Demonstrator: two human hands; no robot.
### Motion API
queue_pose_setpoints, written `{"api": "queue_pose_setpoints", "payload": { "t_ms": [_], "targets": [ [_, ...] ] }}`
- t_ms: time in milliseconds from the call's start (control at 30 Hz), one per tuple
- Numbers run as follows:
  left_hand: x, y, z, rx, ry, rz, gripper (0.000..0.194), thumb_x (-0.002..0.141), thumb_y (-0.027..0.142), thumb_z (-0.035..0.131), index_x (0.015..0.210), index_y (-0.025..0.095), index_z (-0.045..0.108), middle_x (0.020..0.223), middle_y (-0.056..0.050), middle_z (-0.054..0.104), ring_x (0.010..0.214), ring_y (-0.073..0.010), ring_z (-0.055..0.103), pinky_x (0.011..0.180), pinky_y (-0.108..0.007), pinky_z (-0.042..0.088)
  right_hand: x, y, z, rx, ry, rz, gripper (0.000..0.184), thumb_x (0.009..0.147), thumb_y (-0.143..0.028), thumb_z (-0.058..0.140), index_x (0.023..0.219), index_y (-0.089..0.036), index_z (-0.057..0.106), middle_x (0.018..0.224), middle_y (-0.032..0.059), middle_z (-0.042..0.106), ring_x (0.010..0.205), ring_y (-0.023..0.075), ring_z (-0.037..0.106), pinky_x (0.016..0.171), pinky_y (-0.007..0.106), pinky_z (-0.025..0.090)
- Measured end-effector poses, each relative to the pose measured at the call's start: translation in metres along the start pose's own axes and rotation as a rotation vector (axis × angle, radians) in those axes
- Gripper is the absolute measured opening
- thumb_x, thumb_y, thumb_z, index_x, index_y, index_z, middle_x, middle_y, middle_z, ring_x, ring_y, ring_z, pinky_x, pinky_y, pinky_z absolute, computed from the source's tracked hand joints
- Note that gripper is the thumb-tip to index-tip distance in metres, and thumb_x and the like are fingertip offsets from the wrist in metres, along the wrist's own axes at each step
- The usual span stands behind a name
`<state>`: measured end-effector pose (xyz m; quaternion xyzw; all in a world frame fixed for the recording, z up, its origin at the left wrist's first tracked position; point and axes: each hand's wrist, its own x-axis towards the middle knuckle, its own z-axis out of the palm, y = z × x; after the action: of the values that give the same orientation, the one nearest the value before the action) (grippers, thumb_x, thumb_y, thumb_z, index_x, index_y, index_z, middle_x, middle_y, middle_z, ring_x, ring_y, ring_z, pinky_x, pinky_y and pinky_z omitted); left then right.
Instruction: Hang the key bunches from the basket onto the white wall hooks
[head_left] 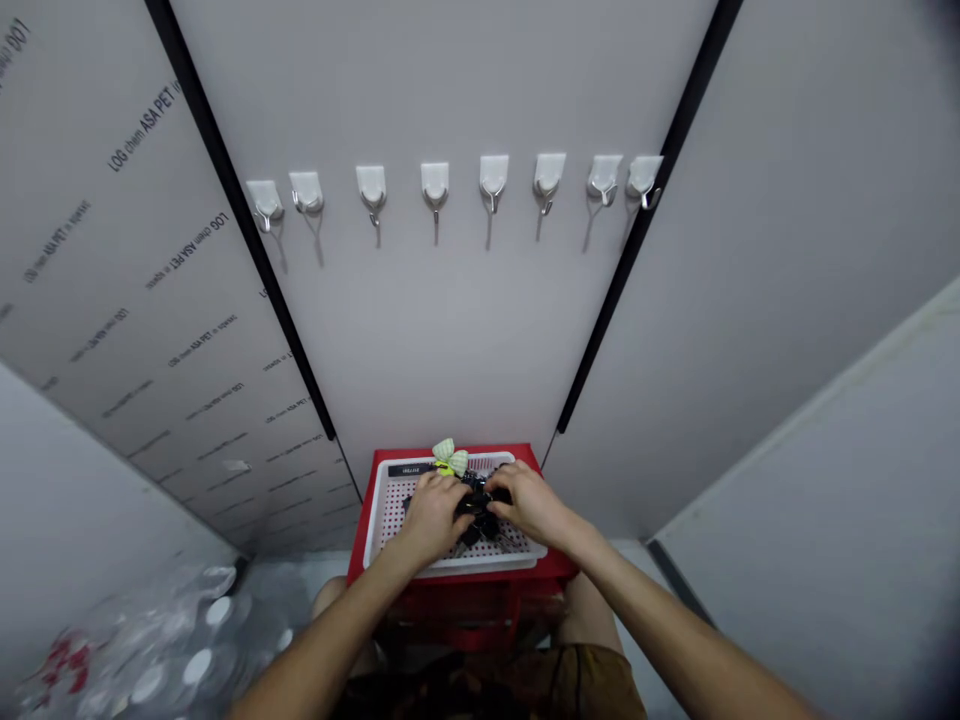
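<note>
A white perforated tray [390, 520] rests on a red stool [547, 568] against the wall. Dark small objects [480, 520] lie heaped in the tray, with a pale green and yellow bow-shaped item [450, 457] at its far edge. My left hand [431, 515] and my right hand [529, 500] are both down in the tray, fingers curled onto the dark pile. What exactly each hand grips is too small to make out.
A row of several white adhesive hooks [435, 185] with metal prongs runs across the grey wall panel above; nothing hangs on them. Black vertical strips [247, 230] border the panel. Clear plastic packaging [165, 640] lies on the floor at lower left.
</note>
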<state>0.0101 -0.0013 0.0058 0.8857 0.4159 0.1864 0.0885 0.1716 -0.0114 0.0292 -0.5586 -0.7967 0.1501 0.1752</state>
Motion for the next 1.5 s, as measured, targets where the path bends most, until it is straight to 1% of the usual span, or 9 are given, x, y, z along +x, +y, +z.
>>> {"api": "queue_pose_setpoints", "payload": {
  "t_ms": [167, 300, 467, 667, 767, 900, 1033, 1233, 1500],
  "targets": [
    [0.001, -0.008, 0.001, -0.024, -0.053, -0.012, 0.022, 0.064, 0.016, 0.047, 0.086, 0.018, 0.05, 0.087, -0.003, 0.054, 0.085, -0.0157, 0.044, 0.078, -0.03, 0.032, 0.003, -0.008, 0.014, -0.188, -0.037, -0.047, 0.024, 0.062, -0.022, 0.05, 0.085, -0.02, 0.055, 0.085, 0.0045, 0.056, 0.085, 0.0197, 0.04, 0.073, 0.033, 0.028],
    [0.002, -0.011, -0.002, -0.118, -0.049, -0.015, 0.021, 0.065, 0.016, 0.044, 0.085, 0.018, 0.05, 0.086, -0.004, 0.054, 0.084, -0.0148, 0.045, 0.075, -0.026, 0.034, 0.004, -0.007, 0.017, -0.121, -0.014, -0.057, 0.02, 0.065, -0.02, 0.046, 0.083, -0.019, 0.055, 0.081, 0.0041, 0.057, 0.081, 0.0179, 0.042, 0.072, 0.031, 0.028],
    [0.004, -0.014, -0.016, -0.192, -0.086, -0.043, 0.024, 0.064, 0.02, 0.046, 0.088, 0.02, 0.05, 0.089, -0.004, 0.054, 0.083, -0.0153, 0.047, 0.072, -0.024, 0.035, 0.006, -0.002, 0.008, 0.192, 0.005, -0.076, 0.017, 0.066, -0.021, 0.044, 0.078, -0.019, 0.057, 0.075, 0.0026, 0.058, 0.072, 0.0151, 0.047, 0.066, 0.027, 0.033],
    [0.004, -0.022, -0.027, -0.248, -0.151, -0.152, 0.026, 0.06, 0.02, 0.049, 0.086, 0.02, 0.051, 0.074, -0.001, 0.056, 0.068, -0.014, 0.05, 0.062, -0.023, 0.036, 0.009, -0.004, -0.014, 0.718, 0.033, 0.085, 0.017, 0.065, -0.026, 0.045, 0.072, -0.014, 0.054, 0.062, -0.0005, 0.054, 0.056, 0.0098, 0.046, 0.055, 0.023, 0.035],
    [0.007, -0.017, -0.032, -0.482, -0.085, -0.19, 0.027, 0.063, 0.023, 0.047, 0.089, 0.017, 0.049, 0.07, -0.001, 0.055, 0.063, -0.0115, 0.049, 0.059, -0.022, 0.037, 0.011, -0.008, -0.021, 0.941, 0.07, 0.158, 0.021, 0.064, -0.03, 0.047, 0.075, -0.013, 0.053, 0.059, -0.0022, 0.052, 0.051, 0.007, 0.044, 0.051, 0.021, 0.034],
    [0.018, 0.002, -0.039, -0.852, 0.027, -0.19, 0.028, 0.066, 0.025, 0.045, 0.091, 0.013, 0.048, 0.075, -0.003, 0.055, 0.069, -0.0106, 0.049, 0.064, -0.022, 0.039, 0.011, -0.018, -0.025, 1.12, 0.087, 0.219, 0.023, 0.06, -0.031, 0.052, 0.074, -0.012, 0.052, 0.055, -0.0031, 0.051, 0.048, 0.0056, 0.044, 0.05, 0.019, 0.034],
    [0.027, 0.019, -0.036, -1.094, -0.002, -0.225, 0.025, 0.061, 0.02, 0.051, 0.085, 0.011, 0.05, 0.08, -0.005, 0.057, 0.075, -0.0116, 0.05, 0.071, -0.024, 0.038, 0.013, -0.031, -0.027, 1.281, 0.199, 0.256, 0.024, 0.057, -0.031, 0.055, 0.074, -0.014, 0.05, 0.057, -0.0036, 0.053, 0.05, 0.0058, 0.047, 0.052, 0.02, 0.037],
    [0.034, 0.03, -0.029, -1.226, 0.066, -0.376, 0.018, 0.062, 0.018, 0.048, 0.077, 0.01, 0.051, 0.066, -0.002, 0.056, 0.057, -0.0082, 0.049, 0.059, -0.022, 0.039, 0.015, -0.03, -0.03, 1.23, 0.345, 0.243, 0.026, 0.055, -0.033, 0.057, 0.071, -0.017, 0.044, 0.05, -0.0057, 0.05, 0.044, 0.0065, 0.044, 0.044, 0.019, 0.033],
    [0.046, 0.04, -0.031, -0.99, 0.163, -0.355, 0.013, 0.061, 0.021, 0.049, 0.068, 0.011, 0.054, 0.065, -0.002, 0.058, 0.061, -0.0107, 0.049, 0.06, -0.022, 0.038, 0.02, -0.029, -0.023, 1.12, 0.46, 0.26, 0.026, 0.057, -0.035, 0.055, 0.068, -0.017, 0.042, 0.043, -0.009, 0.037, 0.041, 0.0058, 0.036, 0.042, 0.019, 0.029]
  ]
}}
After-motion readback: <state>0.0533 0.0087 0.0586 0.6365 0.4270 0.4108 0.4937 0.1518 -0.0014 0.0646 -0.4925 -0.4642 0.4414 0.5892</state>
